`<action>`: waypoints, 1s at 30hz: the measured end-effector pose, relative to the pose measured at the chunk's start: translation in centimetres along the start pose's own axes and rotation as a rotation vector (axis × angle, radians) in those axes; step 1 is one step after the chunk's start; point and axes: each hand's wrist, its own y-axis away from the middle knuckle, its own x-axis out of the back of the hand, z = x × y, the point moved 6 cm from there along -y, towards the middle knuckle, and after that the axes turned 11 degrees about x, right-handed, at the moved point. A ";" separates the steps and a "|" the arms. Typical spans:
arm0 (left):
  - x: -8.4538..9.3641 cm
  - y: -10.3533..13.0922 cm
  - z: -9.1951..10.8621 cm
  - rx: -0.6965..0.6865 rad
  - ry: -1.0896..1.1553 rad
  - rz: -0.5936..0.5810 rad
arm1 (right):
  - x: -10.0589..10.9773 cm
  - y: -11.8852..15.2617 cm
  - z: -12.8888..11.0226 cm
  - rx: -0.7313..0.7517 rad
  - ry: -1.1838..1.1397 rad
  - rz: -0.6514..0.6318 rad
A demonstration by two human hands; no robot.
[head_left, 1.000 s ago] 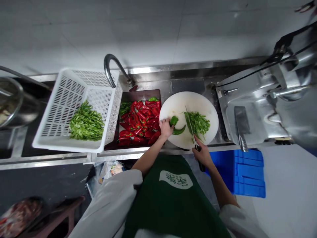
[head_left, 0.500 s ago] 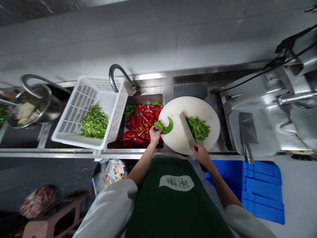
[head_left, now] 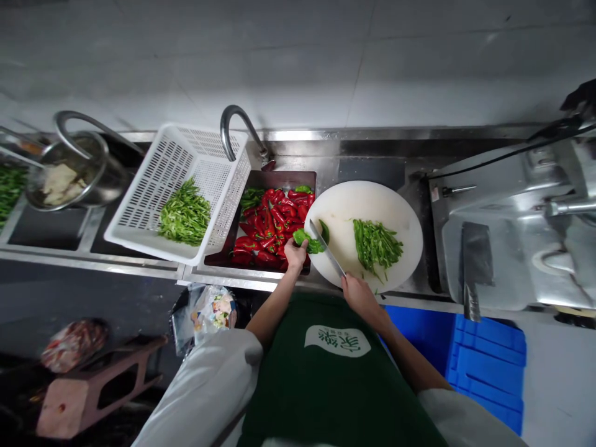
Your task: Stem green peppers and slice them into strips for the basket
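Observation:
My left hand [head_left: 295, 253] is closed on a green pepper [head_left: 313, 244] at the left edge of the round white cutting board [head_left: 347, 198]. My right hand [head_left: 359, 294] grips a cleaver [head_left: 328, 250] by its handle. Its blade crosses the pepper, whose curved end shows on the far side; whether it has cut in I cannot tell. On the board's right half lies a pile of cut green pepper strips [head_left: 376, 244]. Red peppers [head_left: 270, 225] fill the sink just left of the board, with a few green ones among them.
Left of the sink, a white perforated basket [head_left: 139, 208] holds more green strips [head_left: 185, 214]. A curved faucet [head_left: 228, 130] arches over the basket's edge. Another cleaver [head_left: 477, 254] lies on the metal surface at right. A blue crate [head_left: 487, 366] stands below the counter.
The cleaver has moved left from beside the cut strips onto the green pepper. My left hand still holds the pepper. The camera view has shifted slightly.

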 end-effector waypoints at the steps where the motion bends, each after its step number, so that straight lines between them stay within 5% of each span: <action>1: 0.0 0.1 -0.1 0.001 -0.006 -0.014 | 0.0 -0.5 -0.3 -0.002 0.010 0.001; 7: 0.0 1.6 0.7 0.058 0.019 -0.213 | 0.3 -2.0 1.6 -0.002 -0.033 0.075; 9: -0.1 2.5 2.6 -0.079 -0.005 -0.258 | 0.6 -1.6 3.6 -0.004 -0.063 0.124; 13: -2.1 4.8 6.2 -0.576 -0.370 -0.326 | 1.1 -0.1 6.8 -0.035 -0.053 0.192; 17: -5.5 6.3 3.9 -0.876 -0.841 -0.559 | 1.2 1.1 6.9 -0.071 0.001 0.151; 20: -5.5 6.5 1.5 -0.930 -1.001 -0.663 | 1.4 1.4 6.0 -0.112 0.052 0.096; 25: -4.6 6.5 1.2 -0.945 -1.006 -0.682 | 2.0 0.6 5.2 -0.167 0.089 0.041; 30: -6.7 6.4 1.9 -0.982 -1.261 -0.623 | 2.5 0.3 6.8 -0.201 0.075 0.052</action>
